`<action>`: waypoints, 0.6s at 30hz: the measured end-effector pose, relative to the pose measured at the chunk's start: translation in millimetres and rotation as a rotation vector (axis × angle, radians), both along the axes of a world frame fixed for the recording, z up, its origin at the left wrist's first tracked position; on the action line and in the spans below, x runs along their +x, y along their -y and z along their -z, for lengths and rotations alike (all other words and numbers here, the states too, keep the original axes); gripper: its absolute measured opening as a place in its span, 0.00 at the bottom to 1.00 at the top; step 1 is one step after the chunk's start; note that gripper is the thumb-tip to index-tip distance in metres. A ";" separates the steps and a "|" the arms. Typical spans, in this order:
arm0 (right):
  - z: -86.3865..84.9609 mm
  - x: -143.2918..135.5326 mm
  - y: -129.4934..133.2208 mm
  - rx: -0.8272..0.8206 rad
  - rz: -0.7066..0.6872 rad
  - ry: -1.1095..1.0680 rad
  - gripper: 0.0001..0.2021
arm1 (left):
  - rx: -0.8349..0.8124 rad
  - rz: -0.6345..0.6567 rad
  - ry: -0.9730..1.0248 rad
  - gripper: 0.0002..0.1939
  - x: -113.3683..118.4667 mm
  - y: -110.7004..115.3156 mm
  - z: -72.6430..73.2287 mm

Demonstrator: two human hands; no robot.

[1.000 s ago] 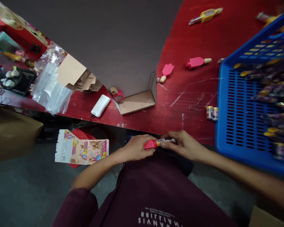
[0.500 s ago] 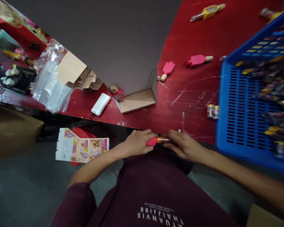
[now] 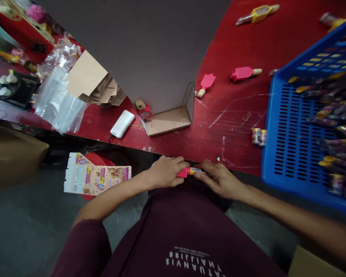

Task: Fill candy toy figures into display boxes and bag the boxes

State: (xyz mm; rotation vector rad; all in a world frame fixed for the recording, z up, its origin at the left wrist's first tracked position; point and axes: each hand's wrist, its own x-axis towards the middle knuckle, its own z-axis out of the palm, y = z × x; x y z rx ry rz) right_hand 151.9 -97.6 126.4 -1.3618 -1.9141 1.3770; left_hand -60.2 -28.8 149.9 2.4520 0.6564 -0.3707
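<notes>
Both hands meet just below the near edge of the red table (image 3: 236,42), over my lap. My left hand (image 3: 166,171) grips the pink end of a small pink toy (image 3: 185,172). My right hand (image 3: 219,177) pinches the clear, labelled tube end of the same toy. The toy lies level between the two hands, with only its middle showing.
A blue basket (image 3: 291,134) of wrapped tubes sits at right. An open cardboard box (image 3: 168,121), a white power bank (image 3: 122,123), two small rolls (image 3: 258,136), pink toys (image 3: 243,73) and a yellow one (image 3: 258,13) lie on the table. Plastic bags (image 3: 59,102), flat cardboard (image 3: 88,77) at left. A printed carton (image 3: 96,179) lies below.
The hands have drawn closer together on the toy, so less of its pink end and tube shows. The view has shifted slightly.
</notes>
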 end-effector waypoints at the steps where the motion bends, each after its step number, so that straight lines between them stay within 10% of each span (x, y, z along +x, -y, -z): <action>1: -1.4 -2.5 0.2 -0.191 0.032 -0.048 0.25 | 0.051 0.038 -0.021 0.23 0.4 0.5 -2.8; 5: -3.6 -7.3 -3.1 -0.526 0.053 -0.079 0.29 | 0.125 0.097 -0.073 0.23 0.2 -2.5 -7.2; 10: -0.3 1.1 -9.5 0.545 -0.052 0.223 0.15 | -0.129 -0.103 0.023 0.21 -2.4 -13.9 -3.8; 13: -1.2 4.8 -7.6 0.913 -0.212 0.314 0.10 | -0.264 -0.127 0.085 0.19 -2.7 -14.8 -5.0; 18: -14.8 -2.1 -1.6 0.462 -0.122 0.113 0.16 | -0.158 -0.074 0.077 0.17 -3.4 -4.0 -11.2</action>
